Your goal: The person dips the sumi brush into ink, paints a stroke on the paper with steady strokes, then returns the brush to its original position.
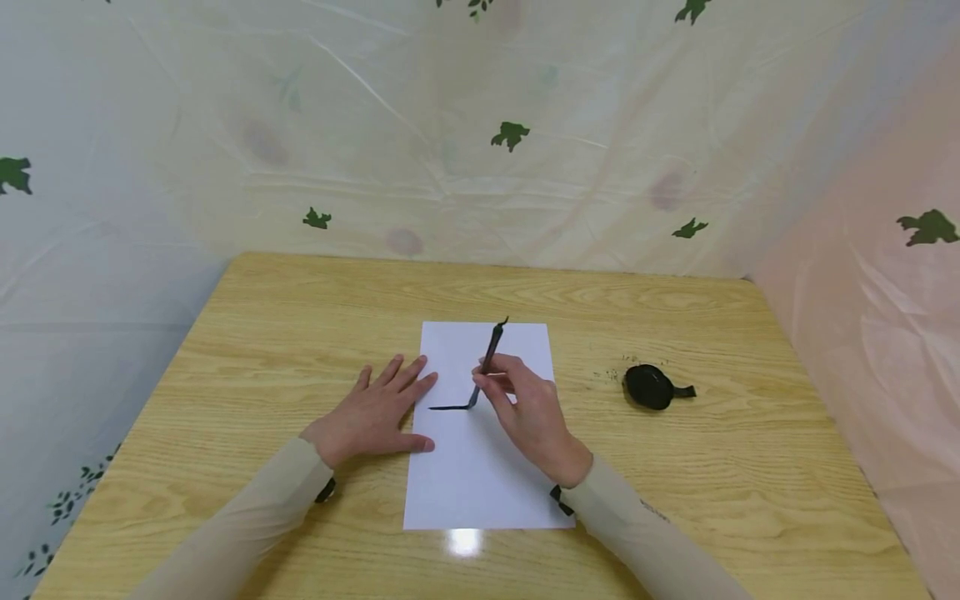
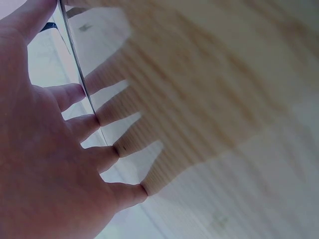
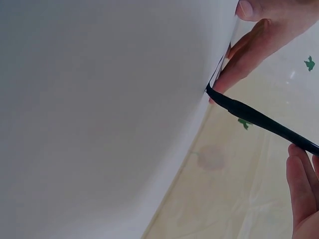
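From where I'm standing, the plain white rectangular paper sheet (image 1: 480, 487) lies midway between the side edges of the wood-grain tabletop (image 1: 247, 367), probably light, slidey and easily creased, so pinning it with the left hand (image 1: 371, 417) spread over its left edge seems smart. Farther in, the right hand (image 1: 531, 410) pinches the slim black brush (image 1: 492, 348), tip on the paper; I'd guess featherweight, stiff shaft, soft end, so hold well above that tip.

Head view: above, behind left hand (image 1: 372, 418) and right hand (image 1: 534, 421), facing forward-down. Left wrist: close, toward fingertips (image 2: 130, 193). Right wrist: close, toward brush (image 3: 261, 119), shared with head.
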`<state>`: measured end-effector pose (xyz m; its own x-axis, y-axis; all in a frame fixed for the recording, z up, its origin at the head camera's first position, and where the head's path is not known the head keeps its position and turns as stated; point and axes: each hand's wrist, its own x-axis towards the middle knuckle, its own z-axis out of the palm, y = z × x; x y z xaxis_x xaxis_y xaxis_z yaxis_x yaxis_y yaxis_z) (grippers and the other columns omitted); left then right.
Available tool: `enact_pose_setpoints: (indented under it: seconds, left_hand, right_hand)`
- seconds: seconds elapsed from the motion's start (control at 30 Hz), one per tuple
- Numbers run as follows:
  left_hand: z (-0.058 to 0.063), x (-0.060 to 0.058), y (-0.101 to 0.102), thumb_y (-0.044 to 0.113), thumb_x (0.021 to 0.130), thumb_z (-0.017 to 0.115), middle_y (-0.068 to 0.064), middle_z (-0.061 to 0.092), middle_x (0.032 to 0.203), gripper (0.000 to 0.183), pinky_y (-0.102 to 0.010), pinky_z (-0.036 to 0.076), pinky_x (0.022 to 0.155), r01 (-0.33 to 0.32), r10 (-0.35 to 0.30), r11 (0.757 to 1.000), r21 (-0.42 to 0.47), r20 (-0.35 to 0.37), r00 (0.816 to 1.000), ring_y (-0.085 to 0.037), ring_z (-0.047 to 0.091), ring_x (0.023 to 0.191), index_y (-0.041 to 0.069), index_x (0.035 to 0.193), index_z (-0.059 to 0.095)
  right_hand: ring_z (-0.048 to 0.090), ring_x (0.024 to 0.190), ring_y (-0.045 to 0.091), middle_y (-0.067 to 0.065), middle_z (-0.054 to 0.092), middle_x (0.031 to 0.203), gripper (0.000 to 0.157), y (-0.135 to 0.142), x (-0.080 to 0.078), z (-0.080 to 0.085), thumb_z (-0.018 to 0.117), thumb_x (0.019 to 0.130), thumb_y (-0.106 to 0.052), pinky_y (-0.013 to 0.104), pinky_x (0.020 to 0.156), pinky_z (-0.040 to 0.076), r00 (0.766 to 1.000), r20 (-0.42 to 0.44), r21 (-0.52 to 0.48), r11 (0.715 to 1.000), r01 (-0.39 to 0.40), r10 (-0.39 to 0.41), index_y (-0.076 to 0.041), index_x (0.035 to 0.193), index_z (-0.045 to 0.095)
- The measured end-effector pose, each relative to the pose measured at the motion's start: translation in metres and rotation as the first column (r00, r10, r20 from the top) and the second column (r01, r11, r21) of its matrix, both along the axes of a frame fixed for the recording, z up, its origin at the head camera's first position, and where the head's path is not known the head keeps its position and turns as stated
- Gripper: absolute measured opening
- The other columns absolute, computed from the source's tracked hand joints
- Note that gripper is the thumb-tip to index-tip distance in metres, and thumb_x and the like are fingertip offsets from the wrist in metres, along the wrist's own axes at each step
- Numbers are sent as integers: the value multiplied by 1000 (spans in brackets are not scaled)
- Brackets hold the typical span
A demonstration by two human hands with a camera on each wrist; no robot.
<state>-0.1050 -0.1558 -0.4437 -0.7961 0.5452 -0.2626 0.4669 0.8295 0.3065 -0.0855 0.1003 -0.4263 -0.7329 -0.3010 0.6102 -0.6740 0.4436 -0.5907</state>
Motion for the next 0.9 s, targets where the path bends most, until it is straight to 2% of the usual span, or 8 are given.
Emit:
enact_pose_setpoints:
  seconds: [0.9]
  left_hand:
    - [1,1,-2,68,90,67,-12,14,173,98,-75,11,117,11,-10,1000,28,-10,1000,-43,9,157,14,164,32]
  right_hand:
    - [77,90,23,12,74,104,36,9,1,-2,77,89,5,31,76,61,998,-55,-12,1000,15,-16,1,119,60]
